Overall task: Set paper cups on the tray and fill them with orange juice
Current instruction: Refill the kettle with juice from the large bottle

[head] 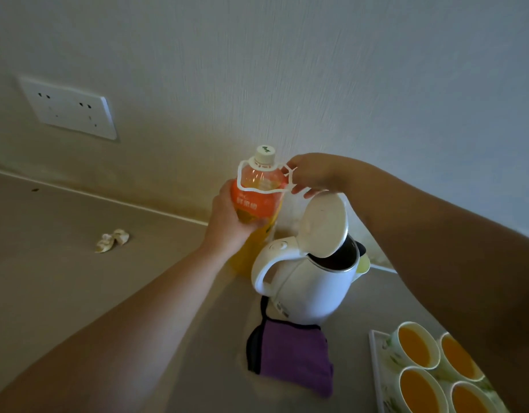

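kettle [309,281] blocks tray [376,368] approach; counter [78,248] left open.

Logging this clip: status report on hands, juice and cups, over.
Left hand grips capped bottle; right hand pinches its strap. Four cups on tray, all filled. Open-lidded kettle stands just before bottle.
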